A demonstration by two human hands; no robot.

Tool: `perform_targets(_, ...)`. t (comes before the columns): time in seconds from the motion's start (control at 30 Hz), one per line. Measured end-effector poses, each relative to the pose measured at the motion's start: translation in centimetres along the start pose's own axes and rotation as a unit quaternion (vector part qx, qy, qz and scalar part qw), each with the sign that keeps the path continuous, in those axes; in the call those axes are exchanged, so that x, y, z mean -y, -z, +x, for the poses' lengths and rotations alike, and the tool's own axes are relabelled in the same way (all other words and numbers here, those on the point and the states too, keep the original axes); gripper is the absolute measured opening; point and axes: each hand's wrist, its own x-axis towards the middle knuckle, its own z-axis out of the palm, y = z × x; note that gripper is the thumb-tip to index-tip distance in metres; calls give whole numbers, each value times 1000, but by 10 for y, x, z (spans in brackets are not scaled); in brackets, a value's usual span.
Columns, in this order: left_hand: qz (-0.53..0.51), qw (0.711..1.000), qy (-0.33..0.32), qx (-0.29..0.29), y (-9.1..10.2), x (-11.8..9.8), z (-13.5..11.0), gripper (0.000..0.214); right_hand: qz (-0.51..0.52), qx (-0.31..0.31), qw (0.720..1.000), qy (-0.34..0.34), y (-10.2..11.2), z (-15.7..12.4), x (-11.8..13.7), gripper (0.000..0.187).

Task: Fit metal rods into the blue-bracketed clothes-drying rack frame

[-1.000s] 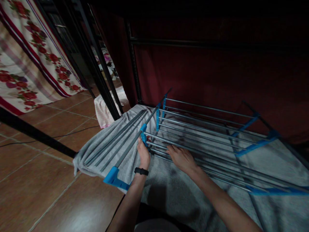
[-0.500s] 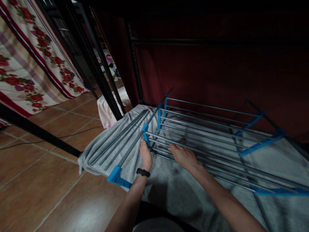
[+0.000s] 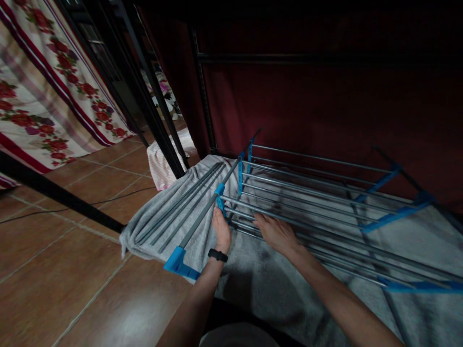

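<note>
A folded clothes drying rack with grey metal rods and blue plastic joints lies flat on a grey blanket on the floor. My left hand, with a black band at the wrist, is closed around the rack's frame beside a blue joint. My right hand lies on the near rods, fingers stretched forward and a little curled. The rack's left wing rests folded out over the blanket's left end.
Brown floor tiles lie to the left, with a black cable across them. Black metal frame posts rise behind the rack. A flowered cloth hangs at left, a pink towel lies by the posts, and a dark red curtain closes the back.
Both hands stay on the same spots of the rack. The view has drifted slightly, so everything sits a little further right in the picture.
</note>
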Motion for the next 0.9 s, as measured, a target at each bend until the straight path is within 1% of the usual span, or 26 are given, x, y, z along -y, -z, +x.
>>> perform_targets(0.17, -3, 1000, -4, -18, -2, 4, 1, 62, -4, 1, 1000, -5, -1, 1, 0, 39)
perform_targets(0.3, -10, 1000, -9, -7, 0, 7, 2, 58, -9, -8, 1000, -5, -3, 0, 1, 39)
perform_targets(0.37, -6, 1000, -16, -1, 0, 8, 2, 59, -13, -14, 1000, 0, -4, 0, 1, 40)
perform_targets(0.53, 17, 999, -30, -14, -1, 6, 4, 62, -15, -23, 1000, -7, -6, 3, 0, 41)
perform_targets(0.67, 42, 998, -45, -4, 0, 6, 6, 58, -25, -62, 998, 5, -15, 3, 1, 37)
perform_targets(0.77, 41, 998, -36, 15, 3, 4, 7, 57, -33, -103, 993, 44, -25, 0, 3, 30)
perform_targets(0.8, 43, 998, -38, 7, 3, 2, 7, 55, -37, -119, 991, 57, -28, -1, 4, 29)
perform_targets(0.83, 56, 997, -49, 1, 4, 0, 7, 52, -40, -139, 988, 61, -31, -3, 3, 28)
perform_targets(0.9, 63, 996, -57, 14, 6, -5, 8, 47, -46, -168, 983, 54, -34, -8, 0, 26)
